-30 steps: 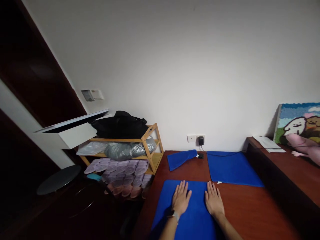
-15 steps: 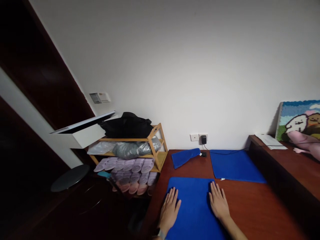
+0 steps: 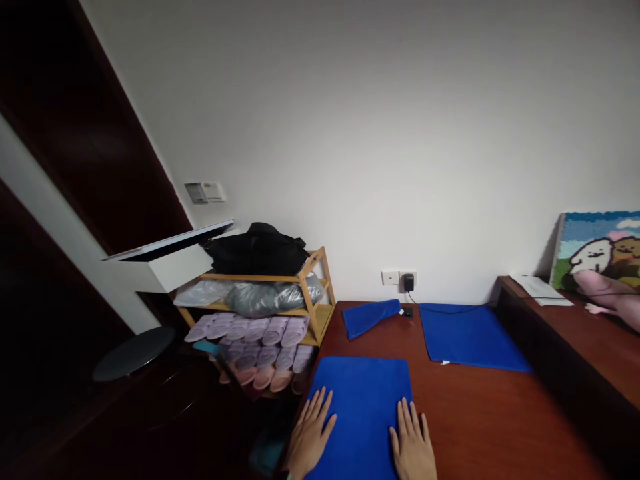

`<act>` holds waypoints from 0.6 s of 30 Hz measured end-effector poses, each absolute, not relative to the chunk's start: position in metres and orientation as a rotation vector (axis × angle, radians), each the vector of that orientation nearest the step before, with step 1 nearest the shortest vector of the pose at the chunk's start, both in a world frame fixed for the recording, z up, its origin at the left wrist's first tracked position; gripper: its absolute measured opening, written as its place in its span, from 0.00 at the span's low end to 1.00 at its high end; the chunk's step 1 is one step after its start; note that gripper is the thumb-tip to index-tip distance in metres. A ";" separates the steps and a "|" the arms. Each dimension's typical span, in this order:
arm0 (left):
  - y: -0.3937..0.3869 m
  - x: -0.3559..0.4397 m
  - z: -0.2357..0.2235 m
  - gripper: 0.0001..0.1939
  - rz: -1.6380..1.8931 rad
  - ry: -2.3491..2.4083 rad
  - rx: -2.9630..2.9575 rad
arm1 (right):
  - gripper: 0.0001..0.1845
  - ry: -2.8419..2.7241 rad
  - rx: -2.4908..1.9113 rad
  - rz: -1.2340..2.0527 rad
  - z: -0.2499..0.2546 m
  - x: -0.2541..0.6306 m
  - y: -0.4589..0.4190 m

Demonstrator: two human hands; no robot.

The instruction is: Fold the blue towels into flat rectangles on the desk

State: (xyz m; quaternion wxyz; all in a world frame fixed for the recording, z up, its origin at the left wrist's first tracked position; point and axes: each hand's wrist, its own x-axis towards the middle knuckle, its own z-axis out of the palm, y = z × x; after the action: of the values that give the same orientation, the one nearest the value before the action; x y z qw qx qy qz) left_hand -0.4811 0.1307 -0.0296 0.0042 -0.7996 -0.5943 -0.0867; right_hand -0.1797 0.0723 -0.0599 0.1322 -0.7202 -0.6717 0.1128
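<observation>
A blue cloth [image 3: 363,407] lies spread flat on the reddish-brown table [image 3: 480,413], its near end cut off by the bottom of the view. My left hand [image 3: 311,430] rests on its left edge, palm down with the fingers stretched out. On the right edge lies my right hand [image 3: 413,437], also flat and open. Farther back, a folded blue cloth [image 3: 370,317] sits near the wall. Another flat blue cloth [image 3: 470,337] with a small white tag lies at the back right of the table.
A black plug [image 3: 409,283] sits in the wall socket, its cable trailing right. On the raised ledge at right are white papers [image 3: 540,291], a pink plush toy [image 3: 607,293] and a fuzzy picture [image 3: 600,247]. A wooden rack [image 3: 313,300] with slippers stands left, beside a round stool [image 3: 135,353].
The near blue cloth has shifted left and toward me across the table, with both hands flat on its edges. The other two cloths have stayed in place.
</observation>
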 end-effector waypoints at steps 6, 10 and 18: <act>0.135 -0.488 -0.034 0.31 -0.278 -1.842 -2.512 | 0.34 -1.920 -2.214 0.156 -0.034 -0.101 0.127; 0.135 -0.486 -0.031 0.31 -0.254 -1.835 -2.521 | 0.33 -1.764 -2.486 0.039 -0.019 -0.012 0.171; 0.137 -0.488 -0.035 0.32 -0.276 -1.786 -2.516 | 0.34 -1.844 -2.424 0.069 -0.060 0.040 0.153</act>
State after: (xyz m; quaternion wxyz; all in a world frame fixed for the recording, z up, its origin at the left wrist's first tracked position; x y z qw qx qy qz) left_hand -0.4879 0.1367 -0.0346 0.0221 -0.8120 -0.5764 -0.0892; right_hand 0.0403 0.1527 -0.0596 0.0477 -0.7948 -0.6046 0.0227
